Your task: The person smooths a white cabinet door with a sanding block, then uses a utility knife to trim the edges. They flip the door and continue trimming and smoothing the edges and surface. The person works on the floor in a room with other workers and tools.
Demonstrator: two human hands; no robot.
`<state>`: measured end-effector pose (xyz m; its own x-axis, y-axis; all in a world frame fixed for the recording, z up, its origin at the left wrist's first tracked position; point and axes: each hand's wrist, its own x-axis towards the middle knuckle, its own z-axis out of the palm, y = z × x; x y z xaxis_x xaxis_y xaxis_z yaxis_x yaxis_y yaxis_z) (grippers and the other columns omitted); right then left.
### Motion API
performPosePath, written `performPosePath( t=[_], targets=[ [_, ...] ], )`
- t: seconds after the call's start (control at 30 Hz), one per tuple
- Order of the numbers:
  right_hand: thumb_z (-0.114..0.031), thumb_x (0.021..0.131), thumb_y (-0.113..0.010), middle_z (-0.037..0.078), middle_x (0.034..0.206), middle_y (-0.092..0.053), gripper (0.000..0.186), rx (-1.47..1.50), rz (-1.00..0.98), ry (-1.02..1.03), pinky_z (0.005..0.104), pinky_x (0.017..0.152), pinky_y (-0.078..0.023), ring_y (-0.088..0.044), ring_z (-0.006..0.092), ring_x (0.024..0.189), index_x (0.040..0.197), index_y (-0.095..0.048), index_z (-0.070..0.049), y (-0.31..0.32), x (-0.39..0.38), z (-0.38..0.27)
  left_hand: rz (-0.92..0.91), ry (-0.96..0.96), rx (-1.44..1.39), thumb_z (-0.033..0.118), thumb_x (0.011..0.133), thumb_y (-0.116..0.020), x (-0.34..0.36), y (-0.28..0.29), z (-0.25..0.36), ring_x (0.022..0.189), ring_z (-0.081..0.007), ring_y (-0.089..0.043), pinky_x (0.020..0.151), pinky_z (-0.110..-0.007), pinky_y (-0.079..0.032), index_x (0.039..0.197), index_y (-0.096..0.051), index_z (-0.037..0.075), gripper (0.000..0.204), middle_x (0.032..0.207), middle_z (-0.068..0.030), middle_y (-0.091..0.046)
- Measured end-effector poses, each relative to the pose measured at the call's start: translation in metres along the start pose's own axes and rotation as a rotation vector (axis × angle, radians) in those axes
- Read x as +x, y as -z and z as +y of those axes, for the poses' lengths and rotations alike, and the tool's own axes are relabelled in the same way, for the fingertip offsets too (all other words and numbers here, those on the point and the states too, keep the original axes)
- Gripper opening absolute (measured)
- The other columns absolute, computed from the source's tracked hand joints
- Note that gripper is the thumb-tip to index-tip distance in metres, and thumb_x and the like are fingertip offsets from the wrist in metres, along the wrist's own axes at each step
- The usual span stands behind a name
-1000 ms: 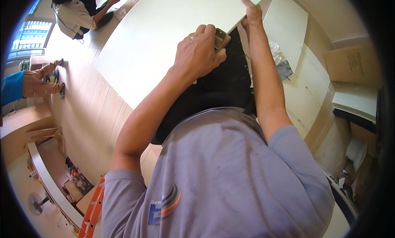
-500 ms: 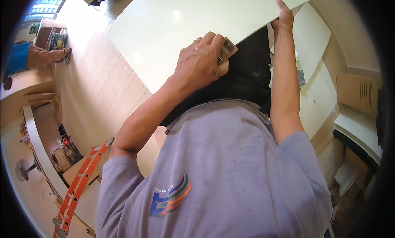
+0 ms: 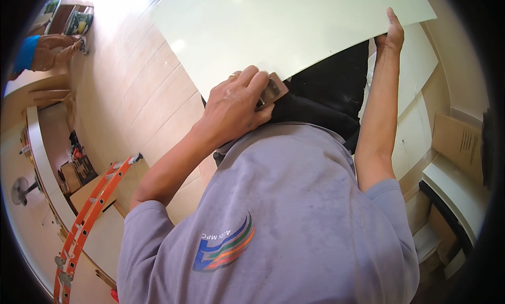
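Observation:
A large, glossy white panel (image 3: 252, 36) lies across my lap, its near edge slanting over my dark trousers. My left hand (image 3: 235, 101) is wrapped around a small block-shaped hand tool (image 3: 274, 91) with a grey metal body and a brownish face. The tool is at the panel's near edge, close to its left corner; its exact kind is unclear. Farther along that edge, on the right, my right hand (image 3: 392, 33) grips the panel, thumb on top and fingers hidden beneath.
More white sheets (image 3: 413, 112) lean or lie to my right, beside a brown cardboard carton (image 3: 457, 138). At the left are an orange ladder (image 3: 92, 220), a fan (image 3: 21, 191) and a long white-edged board (image 3: 39, 151). Another person in blue (image 3: 29, 54) is at the far left.
My left hand has slid the tool leftward and nearer along the panel edge, toward the corner. My right hand keeps its grip on the panel. The whole view has shifted a little.

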<state>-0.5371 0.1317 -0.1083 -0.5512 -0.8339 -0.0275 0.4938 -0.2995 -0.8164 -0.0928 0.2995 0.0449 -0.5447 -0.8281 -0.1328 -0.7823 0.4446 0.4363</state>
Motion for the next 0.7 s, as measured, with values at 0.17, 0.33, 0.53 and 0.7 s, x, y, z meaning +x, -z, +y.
performPosePath(
  t=[0.17, 0.33, 0.53, 0.7],
  targets=[
    [-0.015, 0.106, -0.054, 0.024, 0.133, -0.062, 0.043, -0.032, 0.023, 0.001, 0.0456, 0.109, -0.051, -0.062, 0.0369, 0.124, 0.138, -0.049, 0.013, -0.007, -0.005, -0.005, 0.042, 0.013, 0.037, 0.025, 0.076, -0.082, -0.039, -0.004, -0.025, 0.096, -0.0323, -0.066, 0.08, -0.044, -0.055, 0.126, -0.061, 0.006, 0.057, 0.106, -0.01, -0.063],
    [-0.016, 0.107, -0.052, 0.024, 0.132, -0.063, 0.043, -0.089, 0.024, 0.005, 0.0463, 0.109, -0.051, -0.062, 0.0372, 0.124, 0.138, -0.049, 0.012, -0.023, -0.019, -0.013, 0.139, -0.018, 0.049, 0.023, 0.074, -0.084, -0.066, -0.008, -0.041, 0.089, -0.0323, -0.066, 0.074, -0.044, -0.055, 0.124, -0.062, 0.006, 0.057, 0.102, -0.0109, -0.062],
    [-0.019, 0.104, -0.057, 0.021, 0.13, -0.065, 0.045, -0.114, 0.024, -0.002, 0.0462, 0.102, -0.055, -0.066, 0.0349, 0.118, 0.137, -0.053, 0.01, -0.012, -0.007, -0.011, 0.122, 0.111, -0.039, 0.021, 0.073, -0.085, -0.124, -0.002, -0.069, 0.084, -0.031, -0.064, 0.071, -0.04, -0.054, 0.121, -0.06, 0.005, 0.056, 0.097, -0.0122, -0.062],
    [-0.022, 0.104, -0.057, 0.021, 0.131, -0.065, 0.045, -0.218, 0.07, -0.04, 0.047, 0.103, -0.054, -0.065, 0.035, 0.119, 0.136, -0.055, 0.01, -0.009, -0.013, -0.023, 0.374, 0.275, -0.387, 0.02, 0.072, -0.084, -0.168, 0.012, -0.098, 0.077, -0.0218, -0.061, 0.069, -0.034, -0.051, 0.121, -0.058, 0.005, 0.057, 0.093, -0.0093, -0.06]
  ],
)
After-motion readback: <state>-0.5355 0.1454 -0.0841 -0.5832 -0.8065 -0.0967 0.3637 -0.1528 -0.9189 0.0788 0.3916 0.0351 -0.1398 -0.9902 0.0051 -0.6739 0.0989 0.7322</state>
